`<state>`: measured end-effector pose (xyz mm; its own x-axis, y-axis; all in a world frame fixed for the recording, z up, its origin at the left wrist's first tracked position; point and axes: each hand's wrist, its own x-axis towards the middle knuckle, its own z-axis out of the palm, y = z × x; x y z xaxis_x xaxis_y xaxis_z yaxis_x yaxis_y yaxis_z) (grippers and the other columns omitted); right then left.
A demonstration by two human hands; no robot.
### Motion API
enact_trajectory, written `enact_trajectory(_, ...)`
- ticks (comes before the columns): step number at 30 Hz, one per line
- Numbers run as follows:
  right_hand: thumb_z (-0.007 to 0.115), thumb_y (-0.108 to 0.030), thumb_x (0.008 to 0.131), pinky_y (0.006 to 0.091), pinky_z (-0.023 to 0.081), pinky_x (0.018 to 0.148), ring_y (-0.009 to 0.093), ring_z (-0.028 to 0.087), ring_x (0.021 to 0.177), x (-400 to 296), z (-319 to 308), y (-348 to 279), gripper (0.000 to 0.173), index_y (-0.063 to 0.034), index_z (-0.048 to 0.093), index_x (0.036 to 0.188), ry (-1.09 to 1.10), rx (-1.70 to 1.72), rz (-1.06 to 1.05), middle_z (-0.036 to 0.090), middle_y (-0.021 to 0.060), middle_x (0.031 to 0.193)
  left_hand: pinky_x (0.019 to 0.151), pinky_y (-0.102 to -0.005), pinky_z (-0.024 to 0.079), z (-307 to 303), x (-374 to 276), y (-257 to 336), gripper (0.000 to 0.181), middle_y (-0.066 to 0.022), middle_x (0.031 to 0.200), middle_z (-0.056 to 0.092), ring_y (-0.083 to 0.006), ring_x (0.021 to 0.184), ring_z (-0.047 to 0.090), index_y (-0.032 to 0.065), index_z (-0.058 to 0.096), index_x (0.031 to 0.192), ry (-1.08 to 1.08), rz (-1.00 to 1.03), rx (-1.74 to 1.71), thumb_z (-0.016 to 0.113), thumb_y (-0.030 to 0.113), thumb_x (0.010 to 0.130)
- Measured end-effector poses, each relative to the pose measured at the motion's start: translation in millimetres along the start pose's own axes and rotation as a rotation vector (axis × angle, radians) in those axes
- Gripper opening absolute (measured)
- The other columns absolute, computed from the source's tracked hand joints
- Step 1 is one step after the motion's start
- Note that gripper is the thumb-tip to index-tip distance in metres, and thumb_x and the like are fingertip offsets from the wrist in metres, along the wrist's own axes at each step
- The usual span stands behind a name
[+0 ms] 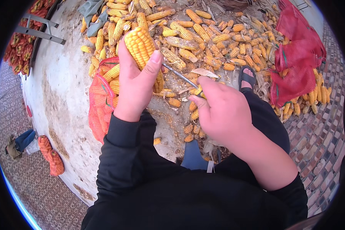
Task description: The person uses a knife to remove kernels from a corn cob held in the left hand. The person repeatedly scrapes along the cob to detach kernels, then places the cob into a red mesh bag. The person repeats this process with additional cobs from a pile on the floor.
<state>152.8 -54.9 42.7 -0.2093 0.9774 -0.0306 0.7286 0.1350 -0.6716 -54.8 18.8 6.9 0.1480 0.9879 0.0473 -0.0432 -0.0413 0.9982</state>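
My left hand (136, 77) grips a yellow ear of corn (139, 46), its thumb pressed along the right side of the kernels. In my right hand (224, 106) is a screwdriver (181, 75) with a metal shaft and a yellow handle. The shaft slants up and left toward the ear; its tip lies behind my left thumb, so whether it touches the kernels is hidden. Just below my left hand stands a red mesh bag (99, 106) with husked ears inside. A large pile of corn ears (201, 43) spreads over the ground beyond both hands.
Red mesh sacking (299, 57) lies over ears at the right. My sandalled foot (247, 77) rests at the pile's edge. Filled sacks (50, 155) stand at left near a person (23, 142). A metal ladder-like frame (40, 28) juts in at upper left. Grey cloth (93, 14) lies by the pile.
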Motion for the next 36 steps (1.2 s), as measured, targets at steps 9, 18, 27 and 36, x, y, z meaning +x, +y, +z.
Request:
enact_trajectory(9, 0.071, -0.021, 0.098, 0.0544, 0.051, 0.071, 0.045, 0.068, 0.083, 11.0, -8.5, -2.7, 0.025, -0.0005, 0.058, 0.1, -0.18, -0.03, 0.068, 0.067, 0.0216, 0.085, 0.108, -0.0345, 0.045, -15.9, -2.4, -20.5, 0.043, -0.0099, 0.137, 0.059, -0.0185, 0.121, 0.057, 0.0022, 0.045, 0.152, 0.102, -0.036, 0.264, 0.04, 0.031, 0.12)
enact_trajectory(18, 0.072, -0.023, 0.098, 0.0521, 0.053, 0.07, 0.043, 0.069, 0.081, 15.7, 8.0, 1.0, 0.025, -0.0008, 0.061, 0.101, -0.032, -0.014, 0.008, 0.068, 0.0205, 0.084, 0.097, -0.0344, 0.051, -3.3, 4.8, 3.5, 0.039, -0.0095, 0.128, 0.063, -0.0174, 0.109, 0.061, 0.0036, 0.051, 0.143, 0.153, -0.134, -0.128, 0.04, 0.034, 0.12)
enact_trajectory(27, 0.075, -0.024, 0.097, 0.0482, 0.054, 0.073, 0.041, 0.071, 0.086, 20.0, -0.3, 2.7, 0.035, -0.0012, 0.069, 0.122, -0.009, -0.036, -0.006, 0.071, 0.0195, 0.09, 0.083, -0.0333, 0.056, -1.4, 11.6, 4.4, 0.041, -0.0091, 0.119, 0.066, -0.017, 0.095, 0.065, 0.0034, 0.053, 0.139, 0.188, -0.073, -0.05, 0.036, 0.035, 0.121)
enact_trajectory(36, 0.071, -0.032, 0.1, 0.0531, 0.056, 0.076, 0.043, 0.071, 0.085, 23.8, -26.9, 6.5, 0.03, -0.0016, 0.067, 0.097, -0.225, -0.048, -0.002, 0.071, 0.021, 0.084, 0.082, -0.0298, 0.056, -23.1, 0.9, -2.9, 0.045, -0.0094, 0.119, 0.067, -0.015, 0.094, 0.065, 0.003, 0.051, 0.147, -0.004, -0.029, 0.29, 0.039, 0.037, 0.12)
